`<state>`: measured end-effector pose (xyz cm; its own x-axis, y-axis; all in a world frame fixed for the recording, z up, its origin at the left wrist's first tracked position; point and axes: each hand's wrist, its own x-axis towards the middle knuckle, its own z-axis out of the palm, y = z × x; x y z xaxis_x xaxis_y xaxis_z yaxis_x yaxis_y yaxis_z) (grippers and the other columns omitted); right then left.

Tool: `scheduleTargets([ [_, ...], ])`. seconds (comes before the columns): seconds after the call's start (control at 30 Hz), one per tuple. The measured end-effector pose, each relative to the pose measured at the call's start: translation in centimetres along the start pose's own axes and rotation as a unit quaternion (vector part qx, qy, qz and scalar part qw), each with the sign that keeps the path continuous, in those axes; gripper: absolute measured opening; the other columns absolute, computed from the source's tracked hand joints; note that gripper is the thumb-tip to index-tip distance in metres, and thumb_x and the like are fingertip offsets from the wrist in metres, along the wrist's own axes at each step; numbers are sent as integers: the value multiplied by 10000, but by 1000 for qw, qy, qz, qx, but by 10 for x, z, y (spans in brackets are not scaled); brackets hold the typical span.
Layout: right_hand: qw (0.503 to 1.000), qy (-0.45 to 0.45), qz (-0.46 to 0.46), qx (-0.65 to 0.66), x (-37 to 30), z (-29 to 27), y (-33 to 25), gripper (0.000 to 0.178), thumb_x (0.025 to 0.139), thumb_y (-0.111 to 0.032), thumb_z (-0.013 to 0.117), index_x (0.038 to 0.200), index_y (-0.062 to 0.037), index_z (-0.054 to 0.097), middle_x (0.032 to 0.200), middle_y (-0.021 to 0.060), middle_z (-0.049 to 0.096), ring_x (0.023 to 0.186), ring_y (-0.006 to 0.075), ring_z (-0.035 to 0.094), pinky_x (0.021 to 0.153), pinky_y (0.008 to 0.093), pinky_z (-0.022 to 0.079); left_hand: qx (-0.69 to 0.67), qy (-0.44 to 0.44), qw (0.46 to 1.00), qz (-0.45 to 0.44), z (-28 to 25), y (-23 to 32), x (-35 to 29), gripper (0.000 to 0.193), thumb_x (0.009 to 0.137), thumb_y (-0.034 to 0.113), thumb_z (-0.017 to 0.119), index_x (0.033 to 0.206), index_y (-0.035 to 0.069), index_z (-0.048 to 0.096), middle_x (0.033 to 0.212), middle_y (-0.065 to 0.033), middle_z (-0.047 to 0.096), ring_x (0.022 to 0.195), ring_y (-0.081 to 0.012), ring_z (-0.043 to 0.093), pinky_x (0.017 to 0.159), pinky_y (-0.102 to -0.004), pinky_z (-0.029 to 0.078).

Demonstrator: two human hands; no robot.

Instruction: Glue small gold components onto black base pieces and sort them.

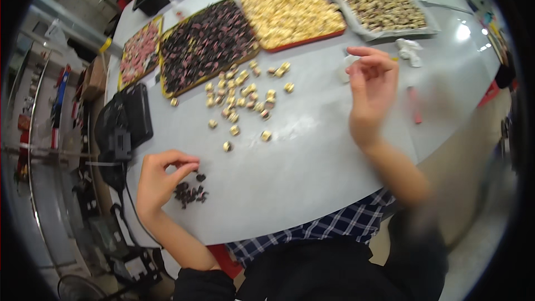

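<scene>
My left hand is over the near left of the white table, thumb and forefinger pinched together. Whether a small piece is between those fingertips I cannot make out. Right beside them lies a little heap of small black pieces. My right hand is raised over the right part of the table, its fingers loosely curved and apart, with nothing visible in them. A small whitish translucent object sits just left of it, partly hidden. Many small gold-coloured, barrel-shaped parts are scattered on the table between my hands.
Along the far side are a tray of pink pieces, a tray of black and pink pieces, a red-edged tray of gold parts and a tray of mixed parts. A black device, crumpled tissue and red stick lie nearby.
</scene>
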<state>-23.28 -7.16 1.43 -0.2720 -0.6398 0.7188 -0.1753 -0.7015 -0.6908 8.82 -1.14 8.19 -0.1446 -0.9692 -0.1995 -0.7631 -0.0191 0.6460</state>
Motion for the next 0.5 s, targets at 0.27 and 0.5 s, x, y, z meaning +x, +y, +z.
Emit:
scheduleTargets([
  [0.27,974,104,-1,-200,11,-16,10,335,779,-36,573,1067,-37,403,1175,136,455,970,184,459,828,301,373,-123,30,988,93,20,-12,13,91,791,-21,600,874,-48,625,797,-73,639,714,-122,616,667,-232,483],
  [0.5,974,49,26,-219,6,-10,19,391,775,-67,598,1096,-29,379,1176,144,448,1023,235,457,849,331,371,-242,9,970,32,14,-20,8,107,860,44,561,925,-41,564,796,-61,600,729,-142,620,656,-252,513],
])
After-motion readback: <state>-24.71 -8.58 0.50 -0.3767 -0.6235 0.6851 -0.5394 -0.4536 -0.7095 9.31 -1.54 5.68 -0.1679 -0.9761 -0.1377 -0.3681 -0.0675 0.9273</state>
